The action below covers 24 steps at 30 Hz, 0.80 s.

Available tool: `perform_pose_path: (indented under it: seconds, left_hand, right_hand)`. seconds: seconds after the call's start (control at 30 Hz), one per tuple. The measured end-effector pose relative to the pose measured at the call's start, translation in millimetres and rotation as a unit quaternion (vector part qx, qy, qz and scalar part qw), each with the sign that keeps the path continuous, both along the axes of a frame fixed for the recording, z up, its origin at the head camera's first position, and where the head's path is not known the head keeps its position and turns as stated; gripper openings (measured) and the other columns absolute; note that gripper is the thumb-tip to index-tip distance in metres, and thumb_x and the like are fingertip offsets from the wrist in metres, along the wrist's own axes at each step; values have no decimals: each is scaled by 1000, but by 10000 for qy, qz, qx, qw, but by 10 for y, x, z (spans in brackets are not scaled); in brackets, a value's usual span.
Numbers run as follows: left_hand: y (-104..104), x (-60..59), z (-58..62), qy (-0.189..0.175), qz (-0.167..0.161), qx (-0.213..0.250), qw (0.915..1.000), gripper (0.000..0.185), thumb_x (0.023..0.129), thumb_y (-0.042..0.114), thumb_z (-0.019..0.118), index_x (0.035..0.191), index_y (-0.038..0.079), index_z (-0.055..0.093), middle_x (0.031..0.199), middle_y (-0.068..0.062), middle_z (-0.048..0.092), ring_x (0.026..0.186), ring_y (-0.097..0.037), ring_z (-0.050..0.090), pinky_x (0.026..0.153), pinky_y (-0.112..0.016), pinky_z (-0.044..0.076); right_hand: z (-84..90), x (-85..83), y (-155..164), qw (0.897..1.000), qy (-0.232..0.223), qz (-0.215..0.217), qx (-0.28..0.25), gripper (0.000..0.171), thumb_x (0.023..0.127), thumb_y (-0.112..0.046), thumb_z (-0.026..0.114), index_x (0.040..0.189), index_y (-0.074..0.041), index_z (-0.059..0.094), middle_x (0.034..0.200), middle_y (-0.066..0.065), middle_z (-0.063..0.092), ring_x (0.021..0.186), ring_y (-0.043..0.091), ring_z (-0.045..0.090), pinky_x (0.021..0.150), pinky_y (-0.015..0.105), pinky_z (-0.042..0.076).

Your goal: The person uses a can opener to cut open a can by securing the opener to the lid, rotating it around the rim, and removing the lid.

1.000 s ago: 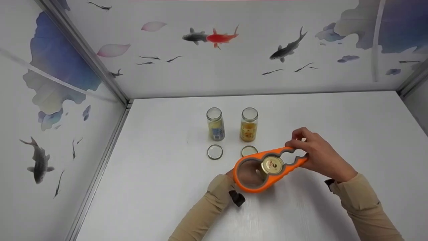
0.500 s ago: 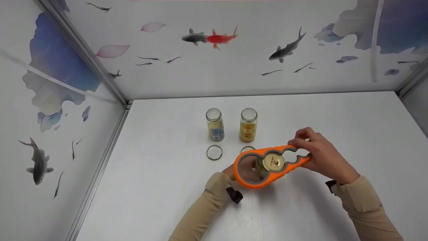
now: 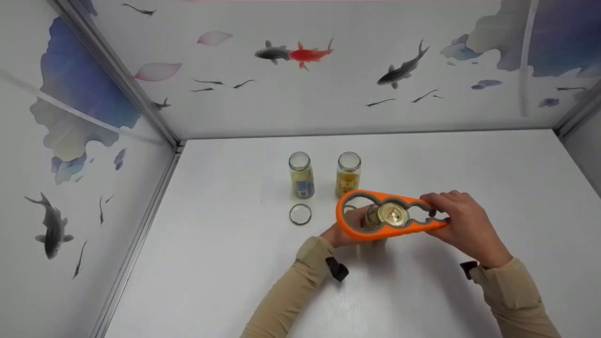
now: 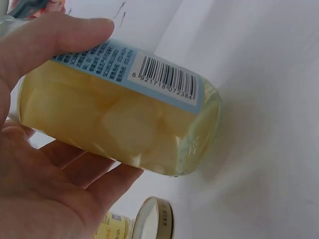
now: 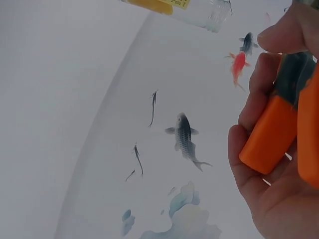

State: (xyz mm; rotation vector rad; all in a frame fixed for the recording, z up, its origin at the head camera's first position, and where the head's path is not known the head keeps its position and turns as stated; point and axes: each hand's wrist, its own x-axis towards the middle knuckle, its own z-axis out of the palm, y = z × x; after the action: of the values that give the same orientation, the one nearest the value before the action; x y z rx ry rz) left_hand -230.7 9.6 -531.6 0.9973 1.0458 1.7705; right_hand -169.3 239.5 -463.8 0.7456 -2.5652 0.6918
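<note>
orange opener (image 3: 389, 215), gripped by right hand (image 3: 465, 225), sits on gold lid (image 3: 393, 214); left hand (image 3: 345, 232) clasps jar (image 4: 119, 119); lid probably needs further twisting.

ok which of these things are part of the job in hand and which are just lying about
In use:
- left hand gripping the jar
- gold lid on that jar
- orange opener fitted over the lid
- right hand holding the opener's narrow end

Lying about:
- two open jars
- loose lid

Orange opener (image 3: 375, 231); gold lid (image 3: 393, 214); pale yellow jar (image 4: 119, 124).
</note>
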Motion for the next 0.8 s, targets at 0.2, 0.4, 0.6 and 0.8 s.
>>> perform_pose_path:
  seconds: [0.2,0.4,0.6,0.8]
  left_hand:
    - [-16,-13,-33,1797,1988,-1614,9498,67,79,-5,66,142,8,45,127,4,58,106,-6,52,88,-22,41]
    - [12,-74,-69,1920,2702,-2445,9113,57,77,9,78,129,4,54,119,0,62,110,-7,54,100,-24,38]
    - [74,-177,-109,2529,2811,-2600,8885,52,83,14,76,130,5,54,123,-3,60,112,-5,51,101,-22,36]
    - [160,-254,-107,2881,2905,-2303,8829,53,84,10,74,132,2,53,126,-7,61,122,-7,47,107,-23,28]
  right_hand:
    - [-20,67,44,9988,-69,-424,-255,46,60,7,82,100,-8,66,75,1,63,70,18,50,65,40,43]
    - [-55,148,76,9968,-62,-707,-376,46,60,10,80,100,-7,66,77,5,65,72,21,53,64,41,43]
    - [-99,217,97,9949,-237,-890,-419,48,60,10,81,103,-6,67,80,7,67,74,24,55,64,43,46]
    - [-174,287,108,9891,-476,-1235,-644,47,61,11,80,103,-7,68,85,7,69,77,25,57,63,42,48]
